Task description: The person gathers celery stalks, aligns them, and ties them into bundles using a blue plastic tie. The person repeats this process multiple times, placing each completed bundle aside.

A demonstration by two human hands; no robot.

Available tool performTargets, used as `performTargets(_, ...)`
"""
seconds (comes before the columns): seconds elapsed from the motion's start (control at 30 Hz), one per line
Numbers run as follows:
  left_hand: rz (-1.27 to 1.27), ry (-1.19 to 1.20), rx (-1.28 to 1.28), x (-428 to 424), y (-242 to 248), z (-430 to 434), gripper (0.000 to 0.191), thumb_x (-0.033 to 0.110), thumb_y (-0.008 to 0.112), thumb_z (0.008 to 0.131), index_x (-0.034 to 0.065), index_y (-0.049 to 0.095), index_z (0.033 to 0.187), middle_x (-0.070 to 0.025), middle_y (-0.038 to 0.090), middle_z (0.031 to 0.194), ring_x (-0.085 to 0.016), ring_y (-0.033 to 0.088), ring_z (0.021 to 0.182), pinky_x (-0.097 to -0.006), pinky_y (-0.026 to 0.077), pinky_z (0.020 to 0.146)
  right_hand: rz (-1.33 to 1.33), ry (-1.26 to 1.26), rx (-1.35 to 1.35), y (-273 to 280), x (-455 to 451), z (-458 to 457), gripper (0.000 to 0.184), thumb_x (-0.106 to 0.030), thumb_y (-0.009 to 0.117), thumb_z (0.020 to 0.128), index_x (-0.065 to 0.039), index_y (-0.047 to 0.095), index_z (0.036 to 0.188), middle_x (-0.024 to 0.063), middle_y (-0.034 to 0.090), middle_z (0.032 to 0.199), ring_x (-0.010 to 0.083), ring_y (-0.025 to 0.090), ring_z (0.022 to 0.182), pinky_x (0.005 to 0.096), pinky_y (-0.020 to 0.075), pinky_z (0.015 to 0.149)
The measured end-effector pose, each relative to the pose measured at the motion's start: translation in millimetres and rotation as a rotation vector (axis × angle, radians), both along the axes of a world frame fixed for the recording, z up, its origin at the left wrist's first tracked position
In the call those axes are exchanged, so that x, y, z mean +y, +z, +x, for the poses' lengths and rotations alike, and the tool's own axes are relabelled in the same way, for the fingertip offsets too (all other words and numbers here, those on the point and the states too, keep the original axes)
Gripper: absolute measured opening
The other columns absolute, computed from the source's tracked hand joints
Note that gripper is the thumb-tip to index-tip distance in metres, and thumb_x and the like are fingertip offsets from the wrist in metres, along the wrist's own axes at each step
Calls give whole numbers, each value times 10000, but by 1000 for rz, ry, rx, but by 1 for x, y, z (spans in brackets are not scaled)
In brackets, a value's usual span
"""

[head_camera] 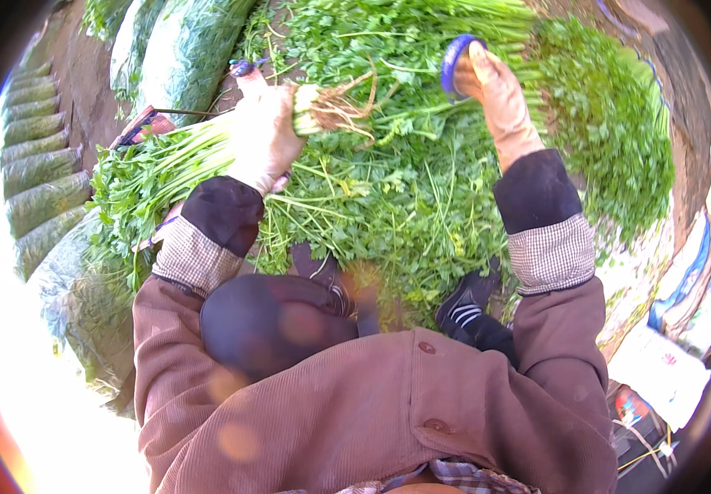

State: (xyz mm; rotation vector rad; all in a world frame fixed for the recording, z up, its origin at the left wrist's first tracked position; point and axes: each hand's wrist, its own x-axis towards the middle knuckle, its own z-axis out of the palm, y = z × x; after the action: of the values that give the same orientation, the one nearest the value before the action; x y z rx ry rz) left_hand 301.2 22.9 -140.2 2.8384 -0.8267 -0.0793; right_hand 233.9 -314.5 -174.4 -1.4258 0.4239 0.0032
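Observation:
My left hand [269, 133] is closed around a bunch of leafy celery [198, 148] near its base. The leaves point left, and trimmed stalk ends with tangled brown roots [343, 111] stick out to the right of the fist. A blue-edged ring, apparently a roll of tape [452, 65], is gripped in my right hand [502, 102], raised over the greens. Behind the bunch shows part of a pinkish device [156, 125] with a dark rod; its kind is unclear. Loose celery leaves and stalks [392, 191] spread between and below my hands.
More celery lies stacked at the top [417, 25] and right [609, 117]. Filled clear plastic bags [185, 55] stand upper left, with a row of packed bags [43, 148] and a large bag [87, 290] farther left. A white sack [658, 370] is lower right. My shoes [467, 302] touch the greens.

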Motion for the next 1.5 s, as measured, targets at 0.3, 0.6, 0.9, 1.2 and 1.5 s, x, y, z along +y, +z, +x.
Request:
performTargets(0.3, -207, -165, -168, 10, -12, 6, 436, 9, 608, 761, -2, 627, 1196, -112, 634, 967, -285, 594, 929, -410, 452, 815, 761, 134, -37, 20, 100, 114, 632, -531, 535, 1019, 47, 514, 1274, 192, 627, 1213, 308, 633, 1116, 446, 515, 1014)
performTargets(0.6, -228, -186, -191, 16, -18, 6, 330, 44, 586, 810, -13, 613, 1134, -92, 619, 926, -257, 594, 897, -402, 440, 819, 632, 358, 87, 18, 148, 114, 529, -469, 550, 1033, 19, 564, 1237, 123, 663, 1154, 221, 667, 1004, 351, 553, 935)
performTargets(0.9, -265, -151, -166, 15, -22, 7, 513, 16, 602, 791, -59, 553, 1296, -136, 607, 932, -300, 580, 896, -426, 452, 823, 588, 401, 75, -13, 137, 113, 424, -366, 584, 1033, -5, 596, 1256, 165, 659, 1213, 235, 652, 1089, 375, 547, 982)
performTargets(1.2, -304, -145, -116, 16, -21, 6, 729, 9, 654, 693, -29, 488, 1401, -120, 598, 948, -308, 575, 929, -434, 447, 837, 555, 402, 219, -16, 146, 114, 438, -368, 519, 1061, 0, 565, 1294, 125, 657, 1186, 207, 645, 1080, 364, 540, 971)
performTargets(1.5, -279, -155, -147, 16, -22, 8, 446, 43, 668, 724, 33, 622, 1167, -105, 632, 969, -289, 599, 942, -413, 457, 865, 477, 404, 285, -22, 134, 84, 540, -449, 605, 998, 16, 585, 1272, 165, 675, 1193, 237, 661, 1096, 376, 538, 982)
